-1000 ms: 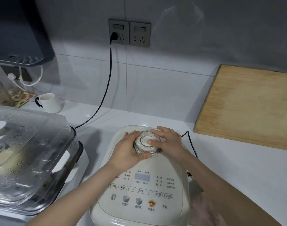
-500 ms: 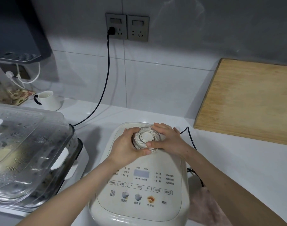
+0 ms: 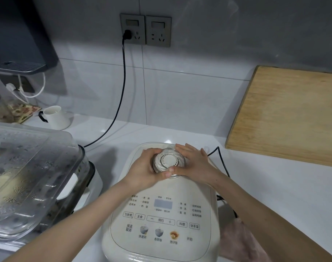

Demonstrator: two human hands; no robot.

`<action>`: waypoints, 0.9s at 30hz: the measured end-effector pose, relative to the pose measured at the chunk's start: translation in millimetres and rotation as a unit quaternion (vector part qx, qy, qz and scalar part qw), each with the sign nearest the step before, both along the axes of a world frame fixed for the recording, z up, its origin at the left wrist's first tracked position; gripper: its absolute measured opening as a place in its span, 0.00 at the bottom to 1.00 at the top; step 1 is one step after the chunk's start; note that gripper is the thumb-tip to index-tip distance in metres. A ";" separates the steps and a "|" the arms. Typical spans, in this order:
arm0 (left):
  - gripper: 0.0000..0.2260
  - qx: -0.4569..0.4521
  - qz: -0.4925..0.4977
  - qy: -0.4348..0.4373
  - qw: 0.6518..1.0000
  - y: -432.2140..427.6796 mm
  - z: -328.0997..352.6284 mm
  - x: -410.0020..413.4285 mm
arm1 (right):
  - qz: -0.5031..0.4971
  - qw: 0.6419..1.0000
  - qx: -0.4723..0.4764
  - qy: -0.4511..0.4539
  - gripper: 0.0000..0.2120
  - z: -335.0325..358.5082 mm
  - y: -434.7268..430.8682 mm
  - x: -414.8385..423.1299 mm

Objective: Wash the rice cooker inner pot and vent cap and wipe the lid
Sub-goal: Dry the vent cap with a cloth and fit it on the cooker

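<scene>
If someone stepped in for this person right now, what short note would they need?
Left hand: grips the vent cap.
Right hand: grips the cap from the other side.
The cap sits on the closed lid. The inner pot is out of sight. A pink cloth lies to the lid's right.
Done: nothing visibly finished.
Left: free and wash the cap, wash the pot, wipe the lid.

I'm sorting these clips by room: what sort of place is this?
Most likely a home kitchen counter: a cream rice cooker with a button panel, a wooden cutting board leaning on the wall, and a clear-lidded steamer.
</scene>
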State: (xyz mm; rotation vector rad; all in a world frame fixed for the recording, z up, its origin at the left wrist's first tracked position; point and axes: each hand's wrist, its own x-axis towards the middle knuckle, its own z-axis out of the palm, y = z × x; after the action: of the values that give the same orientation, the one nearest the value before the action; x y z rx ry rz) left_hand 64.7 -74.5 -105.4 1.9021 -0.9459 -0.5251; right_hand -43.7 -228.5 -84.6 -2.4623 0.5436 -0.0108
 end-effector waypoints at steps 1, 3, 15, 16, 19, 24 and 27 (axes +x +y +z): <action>0.39 0.002 -0.004 -0.015 1.000 0.8 0.2 -1.1 | 0.003 1.000 0.001 0.002 0.41 -0.8 0.3 0.5; 0.37 -0.008 -0.009 -0.049 0.999 1.8 0.3 -2.9 | 0.009 1.000 0.001 -0.002 0.48 -3.4 0.3 1.7; 0.36 0.003 -0.030 -0.134 0.991 2.7 -4.0 -2.7 | 0.003 1.000 -0.022 -0.007 0.39 -8.6 8.5 -6.3; 0.35 0.007 -0.031 -0.134 0.990 3.5 -2.1 -3.2 | -0.005 1.000 -0.009 -0.020 0.38 -6.3 10.8 -8.8; 0.34 0.000 -0.032 -0.133 0.991 5.1 5.0 -6.6 | -0.029 0.996 0.065 -0.057 0.37 1.4 18.7 -14.3; 0.41 0.008 -0.014 -0.172 0.985 19.8 17.1 -10.4 | -0.055 0.995 -0.002 -0.084 0.31 9.0 24.5 -28.0; 0.37 0.022 -0.069 -0.278 0.958 35.4 10.8 -4.3 | -0.005 0.970 -0.198 -0.144 0.36 -0.8 35.7 -50.8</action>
State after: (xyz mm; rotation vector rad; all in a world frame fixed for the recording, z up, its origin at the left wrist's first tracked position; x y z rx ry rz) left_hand 60.4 -39.1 -94.6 2.0753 -1.4445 -0.0786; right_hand -94.5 -192.9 -85.4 -2.7721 0.4594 -0.5202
